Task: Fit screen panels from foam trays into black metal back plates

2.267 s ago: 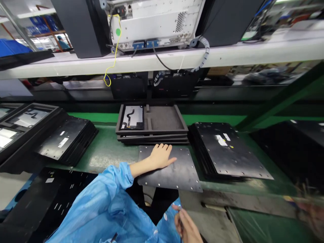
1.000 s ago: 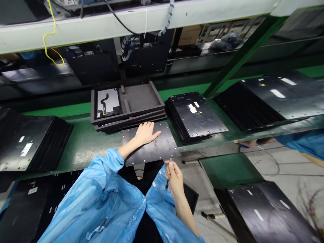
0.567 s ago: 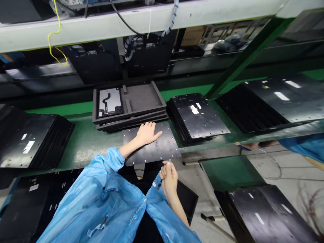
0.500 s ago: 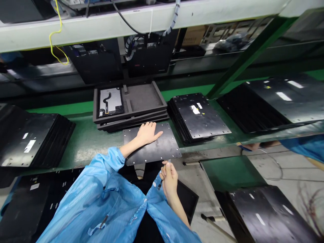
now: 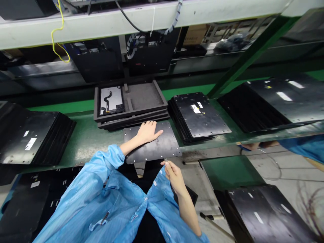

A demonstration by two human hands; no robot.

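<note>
My left hand (image 5: pixel 149 132) lies flat, fingers stretched, on a thin black metal plate (image 5: pixel 165 145) with small holes along its edges. The plate rests on the green bench (image 5: pixel 86 143) and reaches over its near edge. Just below that near edge, my right hand (image 5: pixel 174 173) is closed in a pinch. A tiny pale tip shows at its fingertips by the plate; what it belongs to is hidden by the fingers. Behind the plate stand stacked grey foam trays (image 5: pixel 161 94), the top one holding a flat screen panel (image 5: pixel 113 98) with a dark flex cable.
A stack of black plates (image 5: pixel 199 116) stands right of the plate, with larger stacks at far right (image 5: pixel 298 98) and left (image 5: pixel 30 138). More plates (image 5: pixel 270 216) lie on a lower green surface at right. A green post (image 5: pixel 255 54) rises behind. Another person's blue sleeve (image 5: pixel 303 148) shows at right.
My right hand has turned and its forearm has swung outward to the right; the dark piece that hung below its fingers is out of sight. My left hand stays on the plate.
</note>
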